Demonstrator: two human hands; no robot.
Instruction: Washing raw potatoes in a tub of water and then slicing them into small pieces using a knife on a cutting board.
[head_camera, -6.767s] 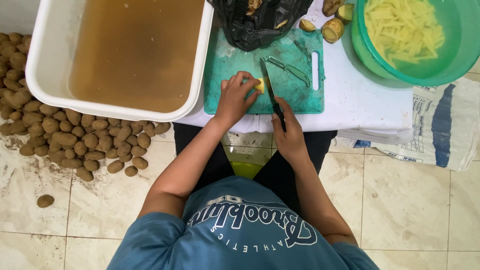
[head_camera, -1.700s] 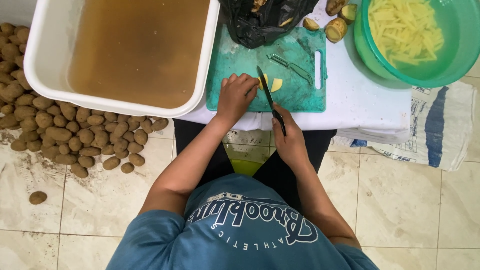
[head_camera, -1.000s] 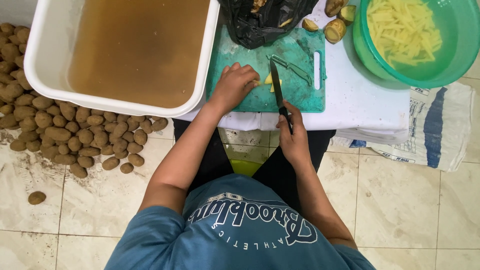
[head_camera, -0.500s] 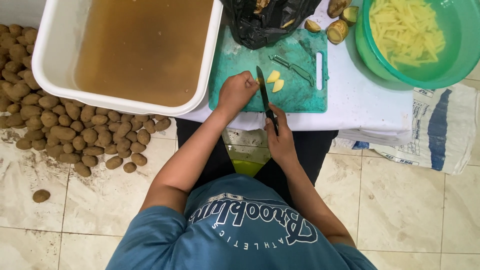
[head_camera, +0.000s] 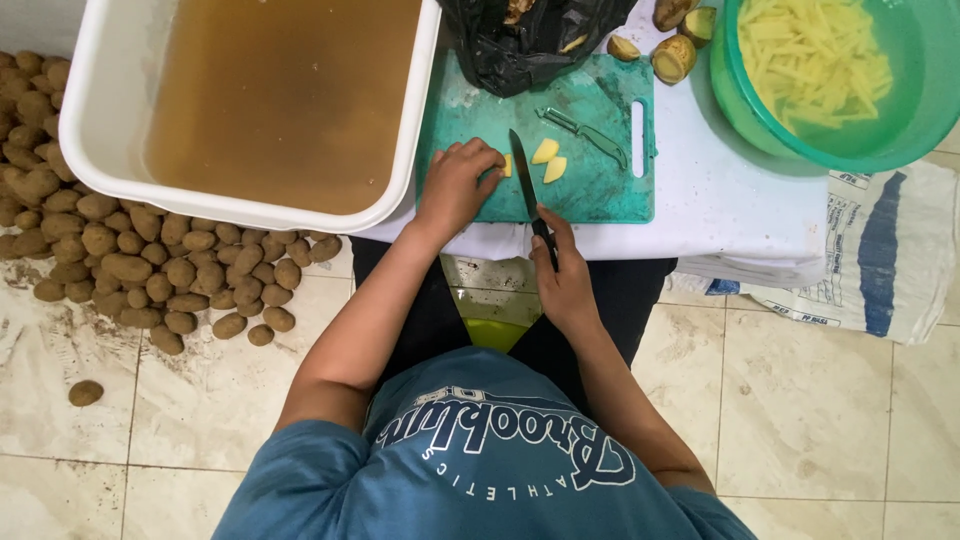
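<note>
On green board (head_camera: 600, 180), left hand (head_camera: 455, 188) pins potato (head_camera: 505, 166), right hand (head_camera: 562, 280) grips knife (head_camera: 528, 195).

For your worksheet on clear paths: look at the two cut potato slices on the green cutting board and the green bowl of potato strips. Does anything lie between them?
Yes. A peeler lies on the cutting board just beyond the slices, toward the bowl. Past the board's edge only bare white tabletop shows before the bowl.

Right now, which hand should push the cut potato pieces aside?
Probably the left hand: it holds no tool and rests on the board close to the pieces. The right hand grips the knife at the board's edge.
</note>
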